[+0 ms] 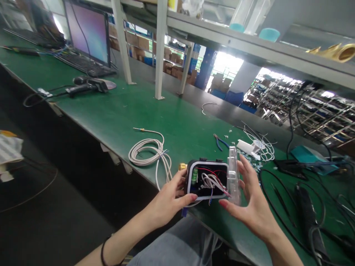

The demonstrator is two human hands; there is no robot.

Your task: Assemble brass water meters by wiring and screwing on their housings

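Observation:
My left hand (172,197) grips the left side of a black plastic enclosure (203,195), with its thumb on the front rim. The enclosure is open, showing a green cylindrical battery (194,176), red wires and a bundle of whitish wires (212,181). A brass fitting (182,166) sticks out at its left. My right hand (253,201) is around the clear plastic cover (233,177) at the enclosure's right side, thumb in front by the lower corner and fingers behind. Left of the enclosure lies a coiled whitish cable (146,152) with a metal probe tip.
Blue-handled cutters (219,142), wire scraps (266,146) and a white spool-like piece (249,147) lie beyond the enclosure. Dark cables and a black-handled tool (305,210) are at right. A scanner (87,87), keyboard and monitor (88,31) stand at left. Shelf posts (161,51) rise from the bench.

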